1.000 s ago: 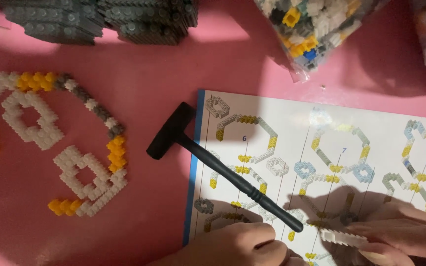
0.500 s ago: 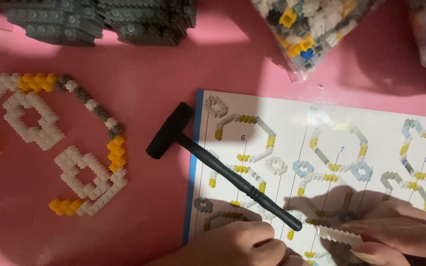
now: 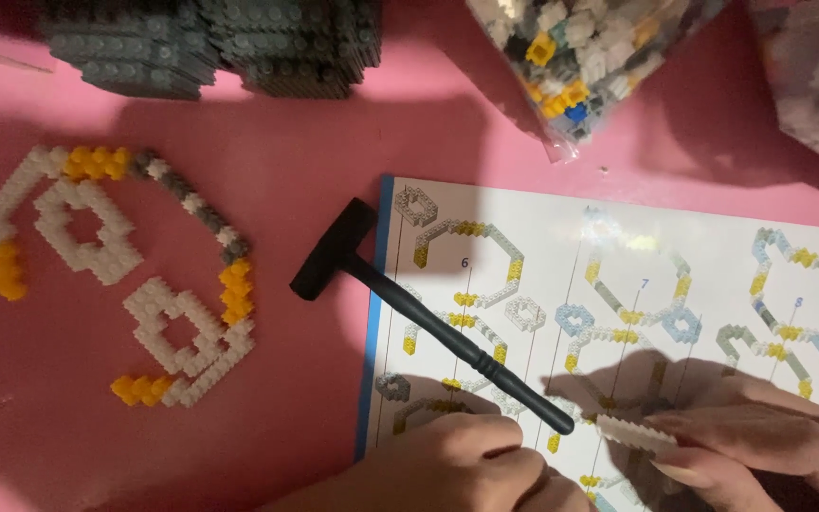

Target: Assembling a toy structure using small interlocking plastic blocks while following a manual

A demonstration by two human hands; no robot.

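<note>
Head view: worn camera looking steeply down, close over the pink counter (image 3: 334, 152).
Lower frame edge: nearest the wearer.

Matt black plastic hammer (image 3: 419, 320) lies on glossy paper sheet (image 3: 675, 256)

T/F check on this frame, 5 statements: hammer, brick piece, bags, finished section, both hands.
1. The small black hammer lies partly on the instruction sheet. True.
2. The right hand holds a yellow brick piece. False: the strip of bricks in its fingers is white.
3. The built white, yellow and grey section lies on the pink table, left of the sheet. True.
4. The clear bag of loose bricks sits at the bottom of the view. False: it is at the top edge, above the sheet.
5. The left hand grips the hammer's head. False: the head lies apart from it on the table; the hand is by the handle's end.
</note>
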